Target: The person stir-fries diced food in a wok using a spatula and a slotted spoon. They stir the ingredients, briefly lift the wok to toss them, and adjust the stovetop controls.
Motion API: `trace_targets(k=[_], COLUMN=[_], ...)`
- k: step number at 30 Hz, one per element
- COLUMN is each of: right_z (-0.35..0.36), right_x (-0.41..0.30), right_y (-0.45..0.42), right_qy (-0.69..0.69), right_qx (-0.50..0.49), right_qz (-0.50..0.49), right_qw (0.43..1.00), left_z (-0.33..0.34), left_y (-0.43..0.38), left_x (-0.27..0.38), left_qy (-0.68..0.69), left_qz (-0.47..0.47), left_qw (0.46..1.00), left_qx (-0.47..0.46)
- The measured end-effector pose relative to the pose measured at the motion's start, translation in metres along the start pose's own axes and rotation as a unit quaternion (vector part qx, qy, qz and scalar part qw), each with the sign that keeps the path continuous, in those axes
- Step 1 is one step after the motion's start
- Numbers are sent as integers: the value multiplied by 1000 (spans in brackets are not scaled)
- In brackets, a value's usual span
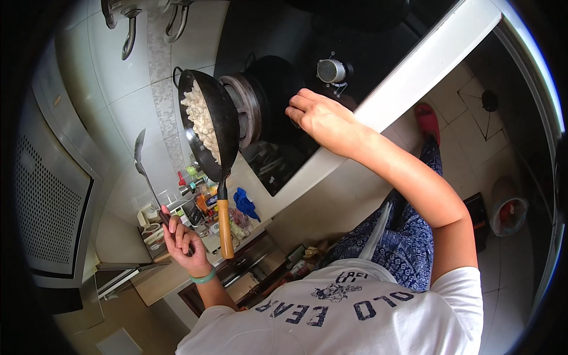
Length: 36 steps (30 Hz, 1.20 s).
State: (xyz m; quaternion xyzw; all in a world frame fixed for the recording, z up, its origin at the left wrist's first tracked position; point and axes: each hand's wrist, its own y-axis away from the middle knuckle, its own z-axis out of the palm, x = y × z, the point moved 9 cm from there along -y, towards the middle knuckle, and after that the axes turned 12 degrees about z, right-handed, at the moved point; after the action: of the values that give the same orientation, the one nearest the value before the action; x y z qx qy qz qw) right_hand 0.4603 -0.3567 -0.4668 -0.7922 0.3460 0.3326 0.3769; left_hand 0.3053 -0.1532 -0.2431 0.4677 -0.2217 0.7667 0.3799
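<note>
My left hand, with a pale green bangle at its wrist, holds the dark handle of a metal cooking spatula, its blade raised left of the wok. The black wok rests at the burner's round support and holds pale diced food pieces; its wooden handle points toward me. My right hand is at the black glass cooktop, near its front edge, fingers curled over a small dark part, mostly hidden. A silver stove knob lies beyond that hand.
Left of the cooktop, the counter holds a blue cloth, bottles, packets and scissors. A range hood is at the far left, and metal hooks hang at the top. A lined bin stands on the floor at right.
</note>
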Motion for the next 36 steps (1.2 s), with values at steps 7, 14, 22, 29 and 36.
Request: trace_targets(k=[7,14,22,29,36], right_z=[4,-42,-68,-77,-70], right_x=[5,1,25,-4,-13], right_y=[1,13,82,63,37], right_qy=[-49,-227,-279,-157,-101], right_qx=[1,124,166,156,101], right_qz=[21,48,347,345,329], right_qw=[999,965,880,912,934], left_z=[-3,-14,-39,-46,-61], left_y=[2,13,40,61,79], left_x=[-3,7,31,61,74], left_qy=[17,34,60,21,6], left_qz=[-10,-4,-24,-19,-17], left_qw=[1000,999,998,999,999], left_qx=[3,4,-12,-39,-27])
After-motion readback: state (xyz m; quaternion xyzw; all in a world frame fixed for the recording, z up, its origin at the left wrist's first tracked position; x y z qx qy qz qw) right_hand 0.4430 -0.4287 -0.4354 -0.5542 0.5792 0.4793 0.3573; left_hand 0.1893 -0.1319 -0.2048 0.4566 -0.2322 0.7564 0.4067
